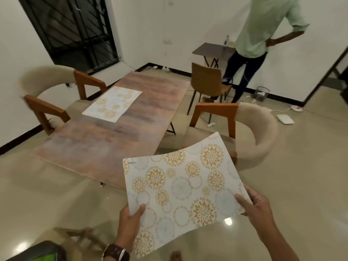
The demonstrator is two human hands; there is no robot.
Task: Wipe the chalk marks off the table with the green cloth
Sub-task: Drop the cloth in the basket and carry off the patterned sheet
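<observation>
Green cloth: I can't pick it out for certain; a green patch (47,258) shows inside a dark object at the bottom left corner, nearest me, but it's too cropped to say whether that's the cloth.
My left hand (130,221): thumb on top and fingers under the near left corner of the placemat I'm holding (180,187), pinching it.
My right hand (258,210): fingers curled round the mat's right edge, gripping it. The hands sit well apart, one at each side.
Why I hold it so: I judge I've lifted this mat clear so the tabletop under it is bare for wiping. Held at two points, it sags and curls up at the far corner.
Mat's lie: long axis runs from near left to far right, off the table and over the floor.
Table (94,147): the thing to be cleaned, ahead and to my left, long axis running away from me towards the far wall. Its brown top looks hazed with pale smears, which I take for the chalk.
Second placemat (113,103): flat on the far left part of the top, and likely needs lifting too.
Chairs: cushioned armchairs (250,132) on both sides, a plain chair (207,81) at the far end.
Farthest: a person (258,34) standing by a small side table (212,49) at the wall.
</observation>
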